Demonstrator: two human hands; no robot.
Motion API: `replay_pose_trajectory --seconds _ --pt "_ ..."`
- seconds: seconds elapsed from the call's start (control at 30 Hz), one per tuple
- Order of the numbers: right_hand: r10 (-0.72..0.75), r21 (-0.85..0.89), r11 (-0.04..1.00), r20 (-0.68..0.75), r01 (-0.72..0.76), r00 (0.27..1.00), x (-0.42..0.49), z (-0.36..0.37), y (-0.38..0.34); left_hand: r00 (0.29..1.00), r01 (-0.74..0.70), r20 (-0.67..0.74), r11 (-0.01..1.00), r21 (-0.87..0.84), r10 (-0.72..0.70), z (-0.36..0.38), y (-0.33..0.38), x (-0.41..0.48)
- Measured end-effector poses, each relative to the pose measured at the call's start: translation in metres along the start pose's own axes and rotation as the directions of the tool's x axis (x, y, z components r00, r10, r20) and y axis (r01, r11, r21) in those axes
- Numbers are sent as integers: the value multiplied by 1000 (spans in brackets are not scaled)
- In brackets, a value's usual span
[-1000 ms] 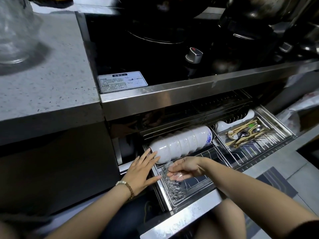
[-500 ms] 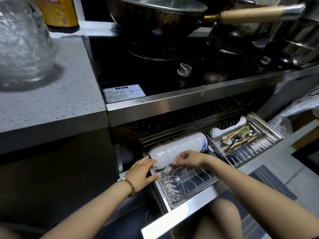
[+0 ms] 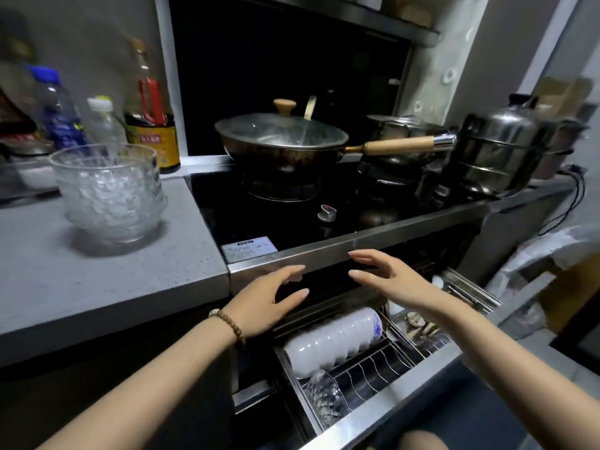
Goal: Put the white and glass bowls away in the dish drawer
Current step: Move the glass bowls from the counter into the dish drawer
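Kitchen scene, grey bench (image 3: 97,280) on the left, black cooktop (image 3: 292,206) with a lidded wok (image 3: 282,141) and steel pots behind, and the dish drawer (image 3: 383,414) pulled open below. What we see changed: half a second ago both hands were down at the rack, right one on the white bowls and left beside a glass bowl; now both are lifted clear, at the cooktop's steel front edge. Left hand (image 3: 263,303) is open, fingers loosely spread, holding nothing; right hand (image 3: 389,280) likewise open and empty. We read that as one placement finished and a reach for more starting. In the drawer rack, white bowls (image 3: 331,339) lie nested in a row on their sides, with a blue-patterned one at the right end; one glass bowl (image 3: 324,394) stands on edge in the wire slots just in front of them, near the drawer's front left corner. Right compartment holds utensils, too blurred to name. Stacked glass bowls (image 3: 110,193) are on the bench, well apart from the drawer, so we judge the task part done, with glass left to move.
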State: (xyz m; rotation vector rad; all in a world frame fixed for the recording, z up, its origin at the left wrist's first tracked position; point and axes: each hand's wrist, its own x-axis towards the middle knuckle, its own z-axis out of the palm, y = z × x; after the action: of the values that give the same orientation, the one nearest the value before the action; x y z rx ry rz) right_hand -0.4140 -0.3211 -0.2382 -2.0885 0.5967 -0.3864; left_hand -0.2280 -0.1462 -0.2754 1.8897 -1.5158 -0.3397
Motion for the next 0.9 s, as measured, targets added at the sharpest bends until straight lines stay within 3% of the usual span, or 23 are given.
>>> replay_pose_trajectory --seconds 0.13,0.3,0.53,0.7,0.9 --pt "-148 -38 989 -69 146 987 12 3 -54 990 -79 -115 995 58 85 -61 32 -6" --pt "-248 -99 964 0 247 969 36 24 -113 966 -111 -207 969 220 158 -129 49 -26" --pt "-349 -112 927 93 359 932 75 73 -182 939 55 -337 938 341 68 -207 15 -55" --pt "-385 -109 910 144 401 912 102 114 -211 877 170 -477 892 419 57 -244 -18 -75" --pt "-383 -76 913 177 400 907 132 154 -229 820 316 -554 922 225 -146 -265 -56 -81"
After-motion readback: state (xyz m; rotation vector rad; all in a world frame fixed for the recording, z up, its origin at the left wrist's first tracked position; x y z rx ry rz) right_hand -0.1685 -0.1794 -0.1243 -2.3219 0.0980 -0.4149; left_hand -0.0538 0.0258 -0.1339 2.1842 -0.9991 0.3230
